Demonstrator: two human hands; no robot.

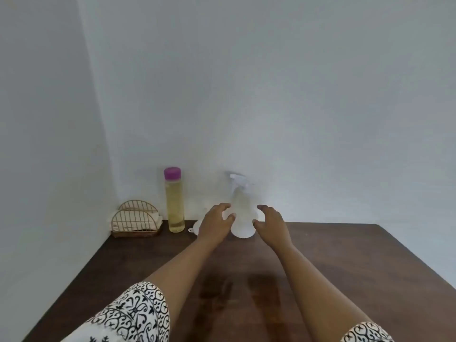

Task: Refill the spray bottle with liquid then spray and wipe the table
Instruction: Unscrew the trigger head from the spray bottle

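**Both hands flanking spray bottle, neither closed on it**

Dark wood tabletop [345, 280] sits in a room corner: walls along the far and left edges, right edge open. Near and right areas of the surface are bare; all items are lined up along the far edge.

Spray bottle [240, 208], translucent white, stands upright at the far edge, trigger head on top. Left hand [214, 223] is just left of the bottle body, right hand [270, 222] just right of it. Each grip is open, fingers curled inward toward the bottle, holding nothing. The left fingertips look very close to the bottle; cannot tell if they touch. A gap shows between right hand and bottle.

A small white funnel [196, 227] lies on the tabletop just beside the left hand, partly hidden behind it. Left of that stands a tall bottle of yellow liquid [174, 206] with a purple cap. In the far-left corner is a wire napkin holder [135, 222] with folded cloths inside. Patterned sleeves show on both upper arms.
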